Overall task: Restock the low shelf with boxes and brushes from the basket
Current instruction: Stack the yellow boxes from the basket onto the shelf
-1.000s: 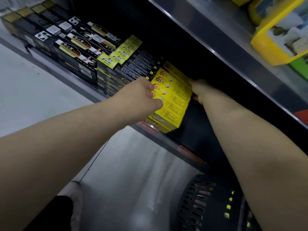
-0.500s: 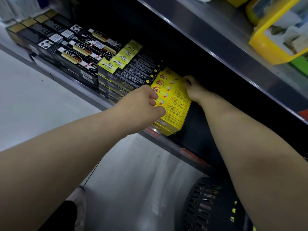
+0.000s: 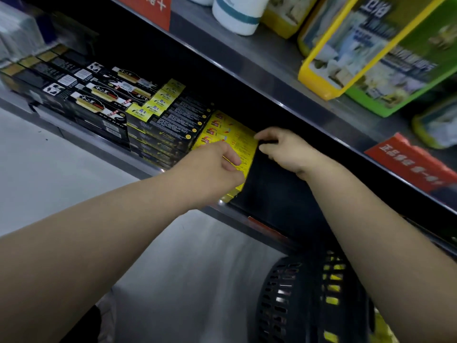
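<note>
Yellow boxes (image 3: 228,133): a flat stack on the low shelf (image 3: 277,201), printed faces up. The long axis runs from the shelf's front lip back into the dark, in line with the black boxes (image 3: 170,125) touching its left side. The near end sits at the lip and the far end points to the back of the shelf. The stack lies level, not tilted.

Left hand (image 3: 215,173): you have it over the near end of the stack, knuckles up, fingers curled down against the top face. The thumb is hidden, so a grip cannot be told from a press.

Right hand (image 3: 286,151): at the right long edge of the top box, toward the far end. Forefinger and thumb are drawn close together and pinch that edge, and the other fingers are curled under. The shelf to the right of this hand is dark, and its contents cannot be made out.

Left of the black boxes: brush boxes (image 3: 101,105), black and white, laid with the same front-to-back axis.

Basket (image 3: 279,293): dark, slotted, on the floor below your right forearm. Yellow shows through the slots. The items inside cannot be identified.
</note>
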`<act>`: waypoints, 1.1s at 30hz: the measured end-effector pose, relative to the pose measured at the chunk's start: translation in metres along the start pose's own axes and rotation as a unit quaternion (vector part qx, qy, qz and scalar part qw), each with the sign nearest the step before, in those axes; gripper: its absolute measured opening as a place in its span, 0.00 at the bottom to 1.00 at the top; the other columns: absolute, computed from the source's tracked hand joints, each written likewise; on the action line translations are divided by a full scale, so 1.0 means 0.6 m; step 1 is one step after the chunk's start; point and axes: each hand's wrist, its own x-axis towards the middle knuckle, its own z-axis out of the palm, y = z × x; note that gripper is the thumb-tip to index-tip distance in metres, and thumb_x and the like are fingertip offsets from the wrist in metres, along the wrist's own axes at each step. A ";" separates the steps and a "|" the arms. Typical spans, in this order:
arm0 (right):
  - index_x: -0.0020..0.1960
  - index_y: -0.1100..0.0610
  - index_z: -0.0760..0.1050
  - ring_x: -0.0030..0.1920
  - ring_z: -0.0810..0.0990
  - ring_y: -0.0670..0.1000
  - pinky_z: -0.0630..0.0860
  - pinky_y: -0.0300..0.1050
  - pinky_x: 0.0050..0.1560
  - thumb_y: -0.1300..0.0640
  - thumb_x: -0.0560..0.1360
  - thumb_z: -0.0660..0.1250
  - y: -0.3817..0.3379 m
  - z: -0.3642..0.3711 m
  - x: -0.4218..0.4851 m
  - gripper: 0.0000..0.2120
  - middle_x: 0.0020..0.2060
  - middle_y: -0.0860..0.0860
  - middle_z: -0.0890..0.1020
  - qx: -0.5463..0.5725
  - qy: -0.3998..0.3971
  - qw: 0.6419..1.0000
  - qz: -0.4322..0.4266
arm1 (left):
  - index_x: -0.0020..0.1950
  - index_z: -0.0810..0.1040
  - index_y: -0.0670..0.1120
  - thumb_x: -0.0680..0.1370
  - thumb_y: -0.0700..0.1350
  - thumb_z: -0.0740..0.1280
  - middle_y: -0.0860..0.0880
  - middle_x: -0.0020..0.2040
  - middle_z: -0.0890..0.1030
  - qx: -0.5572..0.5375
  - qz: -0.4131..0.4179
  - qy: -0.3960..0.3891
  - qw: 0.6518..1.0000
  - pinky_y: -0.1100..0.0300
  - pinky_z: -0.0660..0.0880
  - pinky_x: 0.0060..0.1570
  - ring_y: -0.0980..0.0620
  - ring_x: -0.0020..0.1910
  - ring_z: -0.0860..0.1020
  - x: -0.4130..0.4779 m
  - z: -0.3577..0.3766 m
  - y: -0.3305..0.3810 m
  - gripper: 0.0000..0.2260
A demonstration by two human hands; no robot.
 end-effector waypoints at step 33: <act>0.48 0.61 0.77 0.42 0.78 0.56 0.75 0.51 0.44 0.49 0.72 0.69 0.322 -0.065 -0.525 0.14 0.40 0.58 0.80 -0.041 0.001 0.994 0.099 | 0.68 0.65 0.46 0.78 0.54 0.61 0.48 0.59 0.75 0.167 0.053 -0.267 0.948 0.50 0.72 0.60 0.48 0.58 0.76 -0.197 0.414 0.128 0.21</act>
